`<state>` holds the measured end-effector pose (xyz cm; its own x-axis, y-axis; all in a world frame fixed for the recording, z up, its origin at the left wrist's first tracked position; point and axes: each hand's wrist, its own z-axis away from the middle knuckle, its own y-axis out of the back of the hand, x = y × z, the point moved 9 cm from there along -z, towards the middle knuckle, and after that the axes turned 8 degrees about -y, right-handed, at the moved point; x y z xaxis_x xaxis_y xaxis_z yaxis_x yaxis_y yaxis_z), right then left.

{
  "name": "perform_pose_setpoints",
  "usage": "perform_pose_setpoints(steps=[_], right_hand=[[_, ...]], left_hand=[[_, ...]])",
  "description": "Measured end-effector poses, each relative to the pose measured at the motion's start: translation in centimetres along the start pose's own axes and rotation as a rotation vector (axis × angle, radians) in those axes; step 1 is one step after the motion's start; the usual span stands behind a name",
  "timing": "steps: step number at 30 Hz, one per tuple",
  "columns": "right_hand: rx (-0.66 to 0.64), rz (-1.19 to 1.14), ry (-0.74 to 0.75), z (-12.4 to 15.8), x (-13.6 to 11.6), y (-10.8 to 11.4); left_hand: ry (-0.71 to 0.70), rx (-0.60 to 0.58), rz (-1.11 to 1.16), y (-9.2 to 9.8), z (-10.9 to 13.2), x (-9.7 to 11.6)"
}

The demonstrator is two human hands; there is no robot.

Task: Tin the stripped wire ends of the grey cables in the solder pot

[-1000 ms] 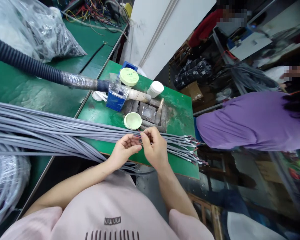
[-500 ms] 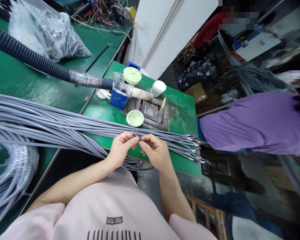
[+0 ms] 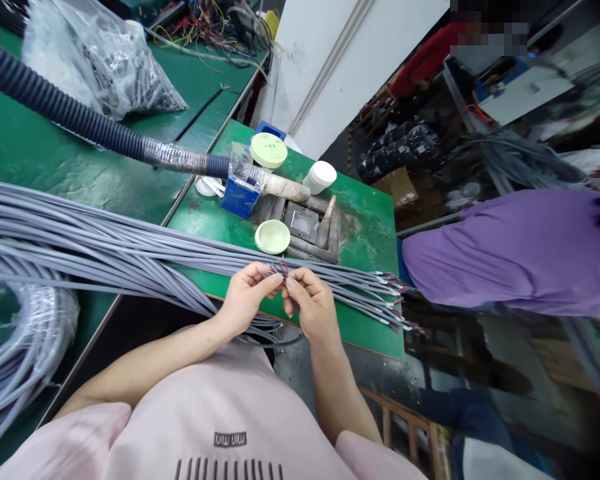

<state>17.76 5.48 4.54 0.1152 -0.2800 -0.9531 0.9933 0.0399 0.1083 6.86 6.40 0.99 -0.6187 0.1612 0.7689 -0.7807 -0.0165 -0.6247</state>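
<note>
A thick bundle of grey cables (image 3: 105, 247) lies across the green table (image 3: 365, 240), its stripped ends with coloured wires (image 3: 395, 293) fanned out at the right. My left hand (image 3: 245, 300) and my right hand (image 3: 310, 307) meet at the table's near edge. Both pinch the thin coloured wires at the end of one grey cable (image 3: 280, 270), fingers closed together. The cable's body runs under my left hand and loops down below the table edge.
A pale green lid (image 3: 273, 237) and a metal fixture (image 3: 305, 223) sit just beyond my hands. A blue box (image 3: 240, 193), a white jar (image 3: 320, 177) and a corrugated black hose (image 3: 70, 120) lie further back. A coil of grey cable (image 3: 20, 340) is left. A person in purple (image 3: 505, 253) bends at right.
My right hand has drawn slightly down and nearer to me, fingers still pinched at the wire ends. The view has shifted a little; the left hand keeps its grip.
</note>
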Motion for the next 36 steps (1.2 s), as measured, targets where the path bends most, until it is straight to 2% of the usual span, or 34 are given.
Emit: perform_pose_setpoints(steps=[31, 34, 36], right_hand=[[-0.034, -0.050, -0.031, -0.3, 0.5, -0.3], [0.003, -0.079, -0.033, 0.7, 0.2, 1.1], [0.106, -0.136, -0.037, 2.3, 0.1, 3.9]], left_hand=[[-0.026, -0.020, -0.030, 0.2, -0.4, -0.3], [-0.011, -0.083, -0.127, -0.3, -0.3, -0.3], [-0.064, -0.173, -0.300, -0.7, -0.4, 0.3]])
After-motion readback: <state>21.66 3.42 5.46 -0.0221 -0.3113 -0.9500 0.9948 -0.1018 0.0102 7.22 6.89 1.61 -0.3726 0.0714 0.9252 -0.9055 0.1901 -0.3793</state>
